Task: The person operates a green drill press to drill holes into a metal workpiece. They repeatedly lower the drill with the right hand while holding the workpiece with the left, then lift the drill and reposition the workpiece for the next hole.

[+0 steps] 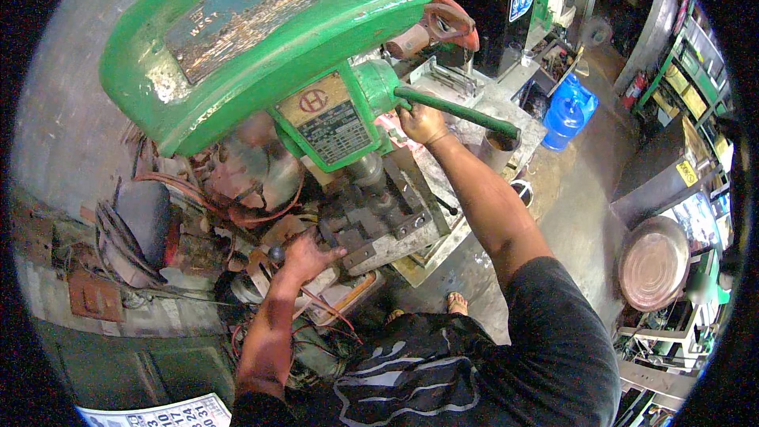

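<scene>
A green drill press (261, 55) fills the upper left, its head above the machine vise (368, 221). The press's spindle (366, 172) points down over the vise; whether a tool meets a workpiece there is too dark to tell. My left hand (307, 257) is closed on the near left end of the vise, thumb stretched across it. Beside its fingers sticks out a black ball knob (276, 255). At the press's right side, my right hand (423, 122) is closed around the green feed lever (458, 111) near its hub, fingertips partly hidden.
Hoses and a rounded metal tank (261, 170) crowd the left. A metal can (498, 150) stands by the lever's end. Further right are a blue water jug (565, 119), a round metal pan (653, 262) and loaded shelves (688, 79). Wires (332, 308) hang below the vise.
</scene>
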Tool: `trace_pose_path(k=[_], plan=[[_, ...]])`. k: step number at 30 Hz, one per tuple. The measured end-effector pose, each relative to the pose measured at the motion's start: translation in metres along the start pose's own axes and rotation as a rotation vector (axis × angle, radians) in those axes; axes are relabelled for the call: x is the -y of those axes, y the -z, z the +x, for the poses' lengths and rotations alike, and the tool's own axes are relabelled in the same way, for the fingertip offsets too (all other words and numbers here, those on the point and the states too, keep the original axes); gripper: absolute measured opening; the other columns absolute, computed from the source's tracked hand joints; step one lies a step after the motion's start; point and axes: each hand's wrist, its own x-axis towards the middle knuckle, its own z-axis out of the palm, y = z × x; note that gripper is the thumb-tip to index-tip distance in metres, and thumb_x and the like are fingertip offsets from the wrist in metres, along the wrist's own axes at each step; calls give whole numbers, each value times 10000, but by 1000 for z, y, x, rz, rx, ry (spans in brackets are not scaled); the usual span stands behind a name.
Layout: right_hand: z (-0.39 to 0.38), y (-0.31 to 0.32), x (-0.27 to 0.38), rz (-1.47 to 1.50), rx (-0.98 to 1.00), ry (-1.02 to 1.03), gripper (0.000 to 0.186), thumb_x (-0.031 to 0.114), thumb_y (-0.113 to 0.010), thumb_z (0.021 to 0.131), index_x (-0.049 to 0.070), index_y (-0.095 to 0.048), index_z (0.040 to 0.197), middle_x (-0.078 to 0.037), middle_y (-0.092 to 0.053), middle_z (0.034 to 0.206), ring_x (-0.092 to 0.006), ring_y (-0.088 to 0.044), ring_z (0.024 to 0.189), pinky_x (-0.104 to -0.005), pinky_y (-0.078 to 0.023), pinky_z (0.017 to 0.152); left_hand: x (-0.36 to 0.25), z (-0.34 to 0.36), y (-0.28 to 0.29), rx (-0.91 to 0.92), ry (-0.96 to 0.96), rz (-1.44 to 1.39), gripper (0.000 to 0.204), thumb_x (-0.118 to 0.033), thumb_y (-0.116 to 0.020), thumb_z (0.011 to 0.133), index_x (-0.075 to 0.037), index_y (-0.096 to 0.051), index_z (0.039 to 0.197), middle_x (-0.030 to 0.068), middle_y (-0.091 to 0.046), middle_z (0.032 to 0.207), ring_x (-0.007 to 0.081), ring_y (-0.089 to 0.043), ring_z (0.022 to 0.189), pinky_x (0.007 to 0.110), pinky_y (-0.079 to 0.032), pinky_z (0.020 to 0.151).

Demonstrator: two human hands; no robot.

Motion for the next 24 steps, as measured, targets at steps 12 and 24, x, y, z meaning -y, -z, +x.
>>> trace_pose_path(k=[12, 24], plan=[[5, -10, -11, 0, -112, 168, 207, 79, -663, 862, 51, -699, 1064, -191, -701, 1016, -455, -643, 814, -528, -534, 748, -3, -3, 1, -36, 35, 41, 973, -635, -826, 807, 51, -536, 1433, 288, -690, 1305, 439, -678, 1205, 494, -530, 1047], [11, -3, -5, -9, -75, 214, 223, 51, -689, 834, 52, -688, 1058, -165, -683, 972, -403, -668, 823, -510, -537, 745, 1, -3, -3, -117, -85, 4, 931, -585, -848, 805, 49, -548, 1418, 286, -697, 1293, 427, -693, 1179, 499, -537, 1033]])
